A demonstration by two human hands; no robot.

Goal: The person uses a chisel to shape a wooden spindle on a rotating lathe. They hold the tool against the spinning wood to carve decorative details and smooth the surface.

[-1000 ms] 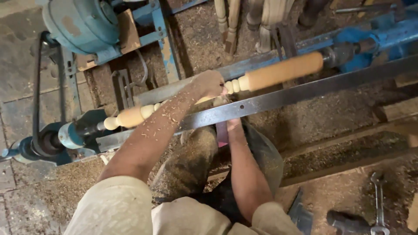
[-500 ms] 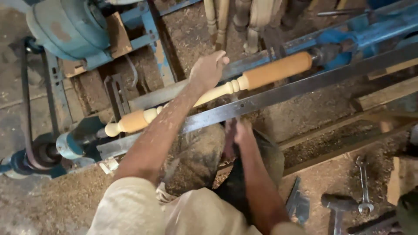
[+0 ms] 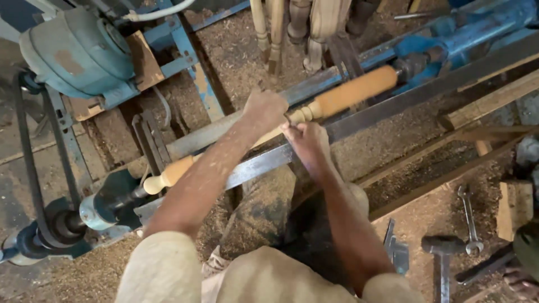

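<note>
A pale wooden spindle [image 3: 353, 90] with turned beads is mounted in a blue lathe and runs from lower left to upper right. My left hand [image 3: 266, 109] lies over the middle of the spindle with its fingers curled around it. My right hand [image 3: 307, 141] is just below the beads, closed on a small dark tool [image 3: 287, 119] whose tip touches the wood. A long steel rest bar [image 3: 393, 109] runs in front of the spindle, under my right hand. My forearms are dusted with shavings.
A blue motor [image 3: 73, 53] and drive belt [image 3: 28, 168] stand at the left. Several finished turned spindles [image 3: 292, 28] lean at the back. A hammer [image 3: 442, 249] and a wrench [image 3: 469, 219] lie on the sawdust floor at the right, near another person's foot [image 3: 522, 280].
My right hand has come up from below the rest bar to the spindle's beads. My left hand has stayed on the spindle. The camera has tilted a little.
</note>
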